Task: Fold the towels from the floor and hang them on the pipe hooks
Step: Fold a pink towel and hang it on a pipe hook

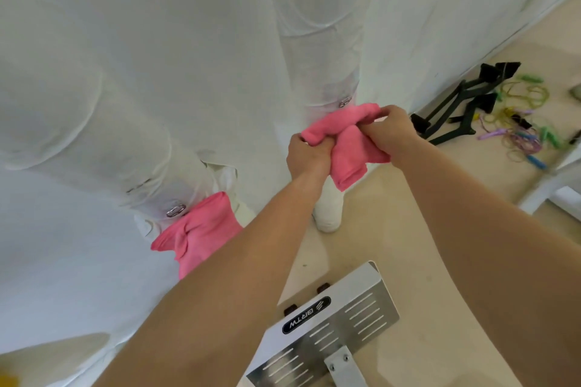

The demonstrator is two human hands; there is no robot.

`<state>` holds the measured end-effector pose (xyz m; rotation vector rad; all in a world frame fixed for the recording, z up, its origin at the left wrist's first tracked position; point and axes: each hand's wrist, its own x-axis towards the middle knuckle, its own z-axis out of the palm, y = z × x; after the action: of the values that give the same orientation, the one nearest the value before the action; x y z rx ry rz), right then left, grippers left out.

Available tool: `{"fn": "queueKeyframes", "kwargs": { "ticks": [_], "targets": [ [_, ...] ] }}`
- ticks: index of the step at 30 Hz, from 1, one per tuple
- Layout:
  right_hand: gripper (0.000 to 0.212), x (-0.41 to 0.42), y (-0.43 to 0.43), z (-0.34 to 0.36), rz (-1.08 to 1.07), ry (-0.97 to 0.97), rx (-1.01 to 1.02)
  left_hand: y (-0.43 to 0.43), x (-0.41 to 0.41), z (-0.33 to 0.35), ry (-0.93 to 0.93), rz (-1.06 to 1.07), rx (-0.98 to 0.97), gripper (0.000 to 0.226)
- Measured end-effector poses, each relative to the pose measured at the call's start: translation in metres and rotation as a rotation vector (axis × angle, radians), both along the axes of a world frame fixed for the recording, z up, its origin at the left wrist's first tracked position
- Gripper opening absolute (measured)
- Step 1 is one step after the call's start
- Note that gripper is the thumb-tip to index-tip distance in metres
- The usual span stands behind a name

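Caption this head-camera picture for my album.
Left hand and right hand grip a pink towel by a pipe hook; a second towel already hangs.

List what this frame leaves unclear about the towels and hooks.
- Head view: whether the held towel is on the hook yet; bunched fabric covers the join.
- Head view: hung towel lower edge, behind the left forearm.
- Head view: yellow thing, bottom left, cut off and blurred.
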<state>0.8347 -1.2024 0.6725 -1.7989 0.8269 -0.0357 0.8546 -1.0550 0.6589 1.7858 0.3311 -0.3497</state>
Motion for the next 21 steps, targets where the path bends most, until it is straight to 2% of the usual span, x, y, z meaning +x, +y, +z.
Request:
{"fn": "queueKeyframes", "kwargs": {
  "ticks": [3, 5, 7, 9, 12, 15, 21],
  "targets": [
    [0.043, -0.006, 0.002, 0.002, -0.020, -0.194, -0.182, 0.005, -0.007, 0.010, -0.319, -0.026, 0.236, 0.041],
    [0.033, -0.013, 0.007, 0.008, 0.032, -0.303, -0.367, 0.010, -0.012, 0.017, -0.603, -0.122, 0.370, 0.037],
    [0.026, -0.018, 0.013, 0.013, 0.127, -0.326, -0.481, 0.015, -0.015, 0.019, -0.738, -0.245, 0.432, 0.025],
    [0.027, -0.026, 0.017, 0.017, 0.188, -0.325, -0.449, 0.017, -0.020, 0.022, -0.716, -0.302, 0.424, 0.017],
    [0.025, -0.037, 0.014, 0.016, 0.217, -0.261, -0.310, 0.017, -0.024, 0.026, -0.627, -0.318, 0.405, 0.028],
    [0.035, -0.043, 0.012, 0.004, 0.257, -0.228, -0.200, 0.015, -0.023, 0.021, -0.615, -0.318, 0.396, 0.029],
    [0.040, -0.041, 0.022, -0.014, 0.231, -0.321, -0.175, 0.008, -0.017, -0.002, -0.654, -0.309, 0.387, 0.020]
  ]
}}
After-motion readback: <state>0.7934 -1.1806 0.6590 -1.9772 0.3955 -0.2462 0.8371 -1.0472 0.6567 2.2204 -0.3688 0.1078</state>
